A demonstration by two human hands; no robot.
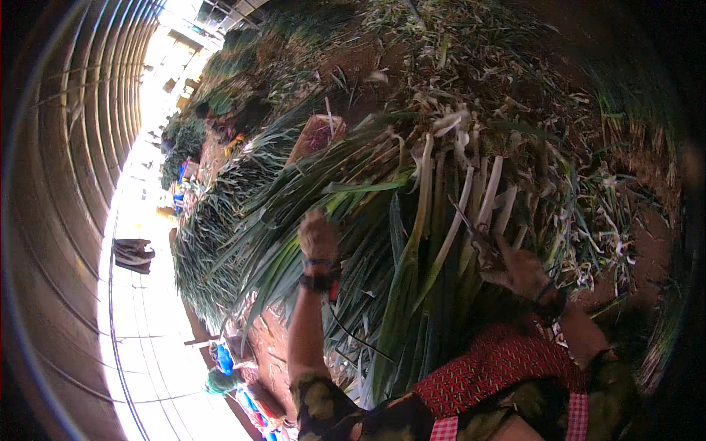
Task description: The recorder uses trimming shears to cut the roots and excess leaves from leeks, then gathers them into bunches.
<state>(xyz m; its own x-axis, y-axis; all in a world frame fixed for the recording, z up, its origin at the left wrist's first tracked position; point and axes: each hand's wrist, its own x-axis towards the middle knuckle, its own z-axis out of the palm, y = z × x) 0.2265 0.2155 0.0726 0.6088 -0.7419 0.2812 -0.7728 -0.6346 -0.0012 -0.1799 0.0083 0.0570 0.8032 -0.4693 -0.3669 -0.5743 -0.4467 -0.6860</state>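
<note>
A big heap of leeks [426, 213] lies in front of me, long green leaves to the left and pale stalks to the right. Over the green leaves is my left hand [318, 234], slightly blurred and closed like a fist; whether leaves are in it is hidden. A dark watch [319, 278] sits on that wrist. My right hand [521, 273], beside the pale stalk ends, is closed round a small cutting tool [479, 237] with a thin pointed blade. The tool's handle is mostly covered, so its exact kind does not show.
Trimmed leaves and peelings [471, 59] cover the ground ahead and to the right. A reddish box-like block [318, 137] stands beyond the heap. More leeks [202, 242] are piled at the left, near a ribbed curved wall [66, 220]. A red patterned cloth [500, 367] covers my lap.
</note>
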